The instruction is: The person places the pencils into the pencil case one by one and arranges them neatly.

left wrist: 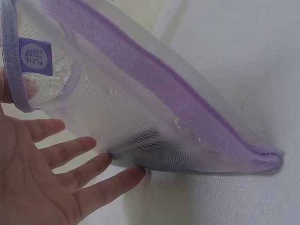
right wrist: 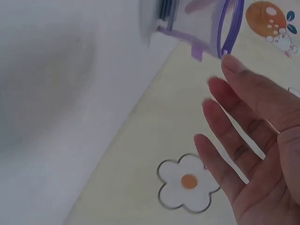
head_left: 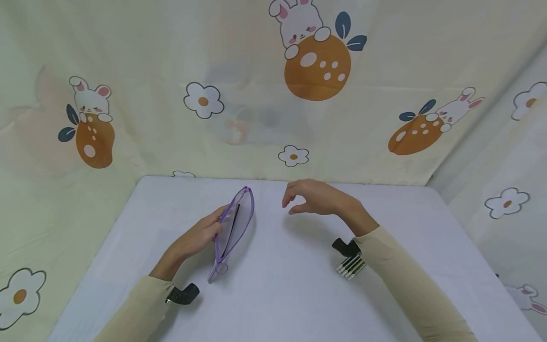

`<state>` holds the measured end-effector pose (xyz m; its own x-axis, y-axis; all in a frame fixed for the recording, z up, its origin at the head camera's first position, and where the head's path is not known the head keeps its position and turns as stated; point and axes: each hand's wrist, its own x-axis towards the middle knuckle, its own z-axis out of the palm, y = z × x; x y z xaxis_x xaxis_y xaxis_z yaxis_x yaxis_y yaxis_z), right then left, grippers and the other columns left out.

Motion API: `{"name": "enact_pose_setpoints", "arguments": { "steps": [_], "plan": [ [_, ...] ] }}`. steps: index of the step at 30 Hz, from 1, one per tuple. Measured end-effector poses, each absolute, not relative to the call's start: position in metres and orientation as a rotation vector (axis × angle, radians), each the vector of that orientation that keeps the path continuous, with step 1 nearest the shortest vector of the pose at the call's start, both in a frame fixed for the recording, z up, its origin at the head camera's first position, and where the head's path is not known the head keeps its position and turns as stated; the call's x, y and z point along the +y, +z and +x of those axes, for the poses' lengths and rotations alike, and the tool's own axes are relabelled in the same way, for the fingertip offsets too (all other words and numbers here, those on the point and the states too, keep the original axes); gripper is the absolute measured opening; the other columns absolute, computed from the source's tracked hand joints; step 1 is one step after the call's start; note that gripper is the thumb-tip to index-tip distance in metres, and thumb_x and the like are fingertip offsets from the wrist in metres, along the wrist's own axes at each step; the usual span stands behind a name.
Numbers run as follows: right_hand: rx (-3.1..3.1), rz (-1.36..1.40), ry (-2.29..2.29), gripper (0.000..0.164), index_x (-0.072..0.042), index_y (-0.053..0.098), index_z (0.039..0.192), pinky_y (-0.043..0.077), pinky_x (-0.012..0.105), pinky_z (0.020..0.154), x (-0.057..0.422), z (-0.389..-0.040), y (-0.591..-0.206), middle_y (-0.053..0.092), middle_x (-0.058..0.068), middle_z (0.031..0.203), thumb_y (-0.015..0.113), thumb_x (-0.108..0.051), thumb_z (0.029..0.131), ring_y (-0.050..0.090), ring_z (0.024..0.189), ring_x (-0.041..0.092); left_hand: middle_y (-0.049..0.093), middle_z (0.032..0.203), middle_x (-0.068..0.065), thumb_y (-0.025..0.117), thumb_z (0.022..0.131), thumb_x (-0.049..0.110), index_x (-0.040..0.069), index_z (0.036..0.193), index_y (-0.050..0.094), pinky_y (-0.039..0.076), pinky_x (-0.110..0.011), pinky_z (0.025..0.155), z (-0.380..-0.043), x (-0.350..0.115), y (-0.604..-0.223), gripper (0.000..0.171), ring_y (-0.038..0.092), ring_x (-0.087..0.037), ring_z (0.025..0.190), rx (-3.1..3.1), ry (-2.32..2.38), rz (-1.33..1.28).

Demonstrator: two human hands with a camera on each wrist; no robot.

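Observation:
A translucent mesh zip pouch (head_left: 239,223) with purple edging stands gaping in the head view, left of the table's middle. My left hand (head_left: 201,237) holds it at its left side, the thumb by the rim and the fingers along the outside. In the left wrist view several fingers (left wrist: 79,164) stretch beneath the mesh, and a purple label (left wrist: 35,56) shows near the opening. Something dark and slender (head_left: 231,230) lies inside the pouch. My right hand (head_left: 316,197) hovers right of it, fingers loosely bent, holding nothing; the pouch rim (right wrist: 229,28) is close to its thumb.
Several slim green sticks with white ends (head_left: 350,267) lie on the white table (head_left: 282,294), partly covered by the right wrist camera (head_left: 347,247). A patterned curtain (head_left: 239,152) hangs behind the table's far edge and along both sides.

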<state>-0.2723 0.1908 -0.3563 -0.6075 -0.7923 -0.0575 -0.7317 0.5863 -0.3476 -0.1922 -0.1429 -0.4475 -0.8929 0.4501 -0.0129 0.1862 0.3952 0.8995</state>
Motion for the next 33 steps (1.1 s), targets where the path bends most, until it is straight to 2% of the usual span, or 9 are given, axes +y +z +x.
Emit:
{"name": "enact_pose_setpoints", "arguments": {
  "steps": [6, 10, 13, 18, 28, 33],
  "plan": [
    [2.517, -1.235, -0.494, 0.025, -0.027, 0.075, 0.111, 0.051, 0.035, 0.094, 0.226, -0.269, -0.369, 0.066, -0.019, 0.105, 0.079, -0.017, 0.089, 0.061, 0.104, 0.008, 0.028, 0.165, -0.019, 0.038, 0.098, 0.012, 0.010, 0.162, 0.026, 0.050, -0.046, 0.089, -0.192, -0.144, -0.448, 0.065, 0.042, -0.041, 0.134, 2.405, 1.488, 0.557],
    [2.508, -1.154, -0.523, 0.026, -0.028, 0.075, 0.113, 0.052, 0.037, 0.094, 0.251, -0.269, -0.381, 0.067, -0.017, 0.106, 0.078, -0.017, 0.089, 0.061, 0.106, 0.011, 0.028, 0.164, -0.019, 0.038, 0.099, 0.013, 0.011, 0.162, 0.026, 0.051, -0.049, 0.090, -0.192, -0.144, -0.449, 0.064, 0.042, -0.041, 0.136, 2.403, 1.489, 0.554],
    [2.500, -1.072, -0.562, 0.025, -0.022, 0.075, 0.113, 0.052, 0.043, 0.096, 0.269, -0.269, -0.389, 0.070, -0.008, 0.108, 0.076, -0.014, 0.090, 0.062, 0.108, 0.021, 0.028, 0.164, -0.020, 0.038, 0.099, 0.013, 0.011, 0.162, 0.026, 0.051, -0.049, 0.090, -0.192, -0.144, -0.449, 0.064, 0.042, -0.042, 0.135, 2.402, 1.490, 0.562],
    [2.500, -1.007, -0.630, 0.024, -0.016, 0.075, 0.113, 0.051, 0.053, 0.097, 0.299, -0.269, -0.404, 0.072, 0.001, 0.110, 0.075, -0.009, 0.090, 0.064, 0.108, 0.026, 0.026, 0.165, -0.019, 0.038, 0.099, 0.012, 0.010, 0.162, 0.025, 0.052, -0.049, 0.090, -0.193, -0.145, -0.448, 0.064, 0.042, -0.041, 0.135, 2.399, 1.487, 0.581],
    [2.558, -0.885, -0.688, 0.021, -0.018, 0.075, 0.111, 0.051, 0.051, 0.097, 0.349, -0.266, -0.424, 0.073, -0.003, 0.109, 0.075, -0.011, 0.091, 0.064, 0.105, 0.017, 0.024, 0.166, -0.018, 0.037, 0.099, 0.013, 0.009, 0.162, 0.023, 0.051, -0.053, 0.094, -0.192, -0.145, -0.447, 0.065, 0.040, -0.042, 0.137, 2.390, 1.482, 0.572],
    [2.561, -0.824, -0.700, 0.020, -0.020, 0.074, 0.111, 0.050, 0.052, 0.099, 0.368, -0.262, -0.430, 0.072, -0.006, 0.110, 0.074, -0.014, 0.092, 0.064, 0.110, 0.020, 0.023, 0.166, -0.018, 0.037, 0.098, 0.013, 0.009, 0.163, 0.022, 0.051, -0.052, 0.094, -0.193, -0.145, -0.447, 0.066, 0.040, -0.041, 0.138, 2.386, 1.477, 0.565]
  ]
}}
